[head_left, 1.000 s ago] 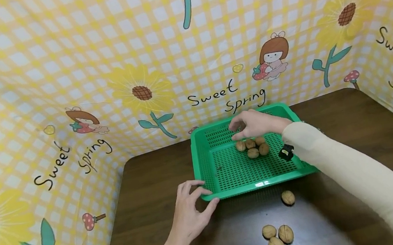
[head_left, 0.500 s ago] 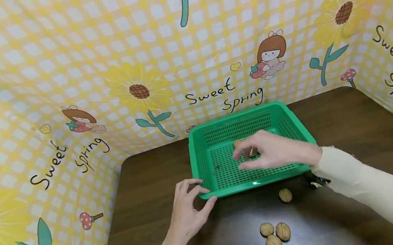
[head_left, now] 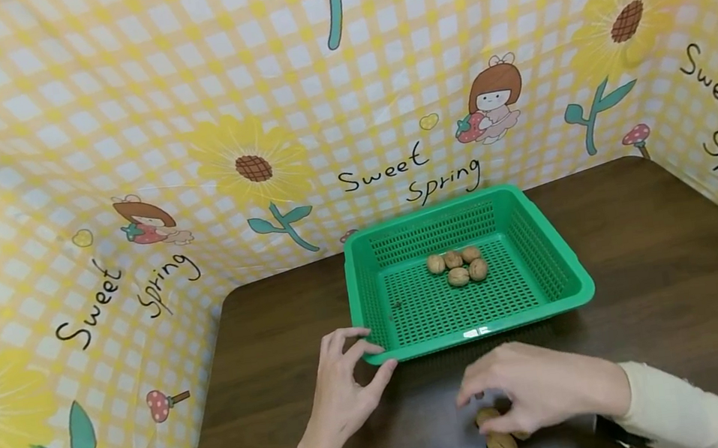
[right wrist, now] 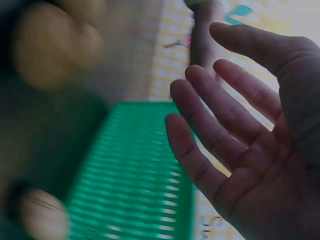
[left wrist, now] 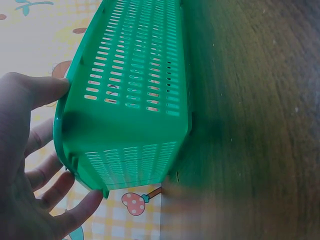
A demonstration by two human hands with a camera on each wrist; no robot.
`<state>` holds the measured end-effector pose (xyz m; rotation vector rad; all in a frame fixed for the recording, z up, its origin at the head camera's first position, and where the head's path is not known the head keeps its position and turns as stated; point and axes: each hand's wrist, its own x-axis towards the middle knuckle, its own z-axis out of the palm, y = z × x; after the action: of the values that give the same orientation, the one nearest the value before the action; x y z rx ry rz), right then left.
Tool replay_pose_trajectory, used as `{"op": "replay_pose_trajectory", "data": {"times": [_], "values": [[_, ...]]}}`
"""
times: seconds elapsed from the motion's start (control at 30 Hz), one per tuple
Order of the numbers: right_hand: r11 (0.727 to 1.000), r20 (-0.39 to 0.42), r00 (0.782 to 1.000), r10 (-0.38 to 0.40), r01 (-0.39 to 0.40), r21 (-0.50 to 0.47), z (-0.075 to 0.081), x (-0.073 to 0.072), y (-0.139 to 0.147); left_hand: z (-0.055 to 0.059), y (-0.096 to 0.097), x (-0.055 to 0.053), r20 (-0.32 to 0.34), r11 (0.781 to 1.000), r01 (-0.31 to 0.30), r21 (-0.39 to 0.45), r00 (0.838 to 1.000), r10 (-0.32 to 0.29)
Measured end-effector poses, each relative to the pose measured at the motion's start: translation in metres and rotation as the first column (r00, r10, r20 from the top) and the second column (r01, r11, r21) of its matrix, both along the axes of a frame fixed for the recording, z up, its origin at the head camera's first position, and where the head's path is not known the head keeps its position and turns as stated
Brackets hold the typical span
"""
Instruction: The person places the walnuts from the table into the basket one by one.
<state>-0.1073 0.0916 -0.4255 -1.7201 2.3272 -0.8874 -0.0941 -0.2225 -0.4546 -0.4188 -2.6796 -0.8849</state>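
A green plastic basket [head_left: 482, 329] stands on the dark wooden table, with several walnuts [head_left: 457, 277] grouped on its perforated floor. At the basket's near left corner, my left hand [head_left: 343, 392] holds the rim, thumb on the front side and fingers along the left side, as the left wrist view also shows. My right hand [head_left: 537, 386] hovers over loose walnuts [head_left: 501, 447] in front of the basket and partly hides them. The right wrist view shows its fingers [right wrist: 210, 135] spread and the palm bare, with blurred walnuts [right wrist: 45, 215] off to the side.
Yellow checked cloth [head_left: 288, 97] with printed flowers surrounds the wooden table [head_left: 276, 318] at the back and sides. The basket's back wall stands close to that cloth. Dark wrist-camera mounts [head_left: 614, 432] sit by the sleeves.
My right hand has come out from over the basket, toward me, down to the walnuts in front. The basket's walnuts are uncovered again. My left hand stays at the corner.
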Motion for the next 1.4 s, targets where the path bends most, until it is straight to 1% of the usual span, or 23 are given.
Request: {"op": "replay_pose_trajectory", "data": {"times": [0.1,0.17,0.27,0.33,0.47,0.57,0.63,0.77,1.17,1.4], "values": [[1.000,0.026,1.000,-0.007,0.006,0.028,-0.021,0.009,0.005,-0.001,0.001,0.000,0.006,1.000,0.002,0.004,1.000,-0.002],[0.999,0.039,0.999,-0.012,0.011,0.030,-0.032,0.012,0.008,-0.002,0.001,0.001,0.008,1.000,0.002,0.006,1.000,-0.002],[1.000,0.034,0.999,-0.018,0.017,0.014,-0.044,0.014,0.012,-0.002,0.000,0.000,0.007,1.000,-0.003,0.010,1.000,0.003],[1.000,0.011,1.000,-0.020,0.020,-0.003,-0.048,0.015,0.014,-0.001,0.000,0.000,0.004,1.000,-0.004,0.013,1.000,0.004],[0.999,-0.057,0.998,-0.017,0.015,-0.032,-0.053,0.016,0.015,-0.001,-0.001,0.000,0.003,1.000,-0.003,0.019,1.000,0.003],[0.999,-0.125,0.992,-0.014,0.008,-0.048,-0.055,0.018,0.015,-0.001,-0.001,0.000,0.004,1.000,-0.003,0.019,1.000,0.003],[0.999,-0.155,0.988,-0.013,0.004,-0.054,-0.054,0.019,0.014,-0.001,-0.001,0.000,0.003,1.000,-0.004,0.020,1.000,0.004],[0.999,-0.179,0.984,-0.016,0.007,-0.051,-0.055,0.022,0.013,-0.001,-0.001,-0.001,-0.001,1.000,-0.003,0.018,1.000,0.003],[1.000,-0.164,0.986,-0.004,0.002,-0.015,-0.060,0.021,0.014,-0.001,0.000,-0.002,-0.012,1.000,-0.001,0.014,1.000,0.001],[1.000,-0.103,0.995,-0.013,0.010,-0.026,-0.067,0.021,0.016,-0.001,0.000,-0.002,-0.012,1.000,0.000,0.014,1.000,0.000]]}}
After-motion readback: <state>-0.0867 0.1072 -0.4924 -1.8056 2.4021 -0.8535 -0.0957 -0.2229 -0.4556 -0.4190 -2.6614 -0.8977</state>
